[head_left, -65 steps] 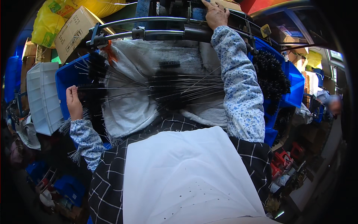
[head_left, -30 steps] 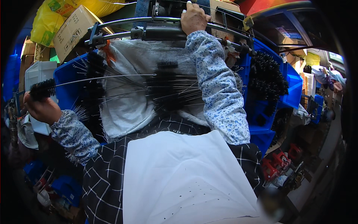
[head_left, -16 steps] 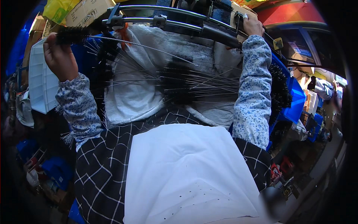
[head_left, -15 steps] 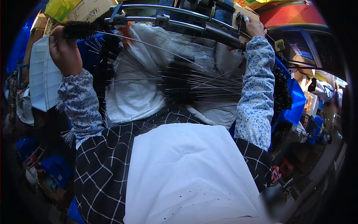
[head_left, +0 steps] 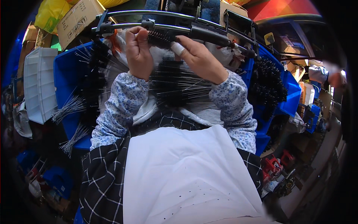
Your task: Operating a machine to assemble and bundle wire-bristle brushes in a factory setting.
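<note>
My left hand [head_left: 140, 54] is closed, its thumb and fingers pinching one end of a black twisted-wire brush [head_left: 160, 39]. At the brush's other end, my right hand [head_left: 201, 58] has its fingers closed on it; a white wrap covers one finger. The brush lies roughly level between the hands, just in front of a machine with shiny metal rods [head_left: 166, 27]. Below them, a pile of similar black brushes [head_left: 169, 84] with long wire stems rests on white sacking [head_left: 147, 108] over my lap.
Blue bins [head_left: 65, 72] stand to both sides, with bundles of wire stems [head_left: 71, 108] hanging out on the left. More black brushes [head_left: 268, 80] fill the right bin. A white plastic tray [head_left: 39, 84] and a cardboard box [head_left: 80, 22] are at left. Another person's arm [head_left: 319, 73] shows far right.
My left hand has come in to the right with the brush. My right hand has left the machine's right end and moved left, onto the brush.
</note>
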`<state>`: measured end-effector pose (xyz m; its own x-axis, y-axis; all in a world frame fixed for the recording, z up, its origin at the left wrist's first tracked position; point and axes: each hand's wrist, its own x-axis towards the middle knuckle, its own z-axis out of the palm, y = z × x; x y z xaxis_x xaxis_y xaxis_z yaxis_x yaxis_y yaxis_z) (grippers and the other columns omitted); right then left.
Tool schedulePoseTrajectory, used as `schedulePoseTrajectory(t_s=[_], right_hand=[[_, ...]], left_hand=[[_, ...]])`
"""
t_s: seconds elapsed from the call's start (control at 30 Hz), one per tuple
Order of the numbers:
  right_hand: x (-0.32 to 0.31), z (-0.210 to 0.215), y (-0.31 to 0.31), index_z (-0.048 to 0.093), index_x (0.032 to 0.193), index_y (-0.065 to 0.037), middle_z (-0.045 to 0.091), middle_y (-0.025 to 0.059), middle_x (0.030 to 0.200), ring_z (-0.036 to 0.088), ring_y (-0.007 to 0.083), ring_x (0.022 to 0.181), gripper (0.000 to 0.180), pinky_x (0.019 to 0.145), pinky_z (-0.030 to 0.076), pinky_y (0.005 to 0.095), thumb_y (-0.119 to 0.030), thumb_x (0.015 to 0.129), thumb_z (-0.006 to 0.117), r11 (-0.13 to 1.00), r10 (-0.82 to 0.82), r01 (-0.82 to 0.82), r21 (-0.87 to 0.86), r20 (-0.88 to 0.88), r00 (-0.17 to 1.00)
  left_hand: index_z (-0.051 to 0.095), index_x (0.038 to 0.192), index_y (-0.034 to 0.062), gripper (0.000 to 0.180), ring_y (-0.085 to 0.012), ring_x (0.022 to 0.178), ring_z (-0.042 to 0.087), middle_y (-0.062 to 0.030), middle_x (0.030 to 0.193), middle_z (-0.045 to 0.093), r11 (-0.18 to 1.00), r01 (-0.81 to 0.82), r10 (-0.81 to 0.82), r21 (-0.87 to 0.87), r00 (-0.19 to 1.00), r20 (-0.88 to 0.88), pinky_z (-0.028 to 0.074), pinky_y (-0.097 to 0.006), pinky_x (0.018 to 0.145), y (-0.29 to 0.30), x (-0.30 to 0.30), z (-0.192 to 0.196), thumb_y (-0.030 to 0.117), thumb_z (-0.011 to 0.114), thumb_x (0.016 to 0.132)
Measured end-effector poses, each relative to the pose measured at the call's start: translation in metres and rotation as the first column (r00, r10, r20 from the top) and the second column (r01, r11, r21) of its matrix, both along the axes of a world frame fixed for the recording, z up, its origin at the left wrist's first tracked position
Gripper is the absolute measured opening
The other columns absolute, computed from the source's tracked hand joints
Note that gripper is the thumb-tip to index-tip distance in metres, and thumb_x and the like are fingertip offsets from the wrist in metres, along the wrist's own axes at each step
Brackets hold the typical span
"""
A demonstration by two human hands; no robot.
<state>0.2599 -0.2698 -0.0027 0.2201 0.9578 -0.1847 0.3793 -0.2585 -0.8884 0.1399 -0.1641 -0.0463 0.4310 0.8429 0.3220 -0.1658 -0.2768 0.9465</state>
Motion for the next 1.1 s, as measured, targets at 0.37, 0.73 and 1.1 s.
schedulePoseTrajectory(t_s=[0.37, 0.73, 1.1], right_hand=[[0.126, -0.070, 0.010, 0.057, 0.101, -0.020, 0.060, 0.0031, 0.085, 0.050, 0.0218, 0.083, 0.024, 0.074, 0.036, 0.0359, -0.024, 0.078, 0.048, 0.844, -0.415, 0.465, 0.268, 0.875, 0.249], [0.138, -0.080, 0.016, 0.057, 0.102, -0.023, 0.059, 0.0006, 0.090, 0.047, 0.0206, 0.086, 0.026, 0.075, 0.033, 0.0365, -0.026, 0.079, 0.047, 0.868, -0.397, 0.425, 0.257, 0.872, 0.285], [0.158, -0.087, 0.016, 0.044, 0.116, -0.020, 0.045, 0.0082, 0.112, 0.036, 0.0242, 0.103, 0.040, 0.082, 0.025, 0.0457, -0.023, 0.077, 0.048, 0.897, -0.319, 0.335, 0.287, 0.947, 0.044]], left_hand=[[0.055, 0.087, -0.0006, 0.037, -0.0176, 0.069, 0.050, -0.0091, 0.075, 0.055, 0.988, -0.061, -0.136, -0.142, 0.099, -0.986, 0.039, -0.027, 0.065, 0.134, -0.268, -0.084, 0.034, 0.045, 0.082], [0.053, 0.082, 0.0048, 0.029, -0.0066, 0.054, 0.042, 0.0030, 0.063, 0.046, 0.800, -0.345, -0.292, -0.491, 0.492, -0.821, 0.036, -0.020, 0.047, 0.116, -0.273, -0.076, 0.032, 0.045, 0.084], [0.051, 0.082, 0.0043, 0.022, -0.0060, 0.066, 0.041, 0.0018, 0.072, 0.047, 0.947, -0.213, 0.311, 0.241, 0.797, -0.518, 0.033, -0.018, 0.061, 0.098, -0.188, -0.001, 0.025, 0.045, 0.085]])
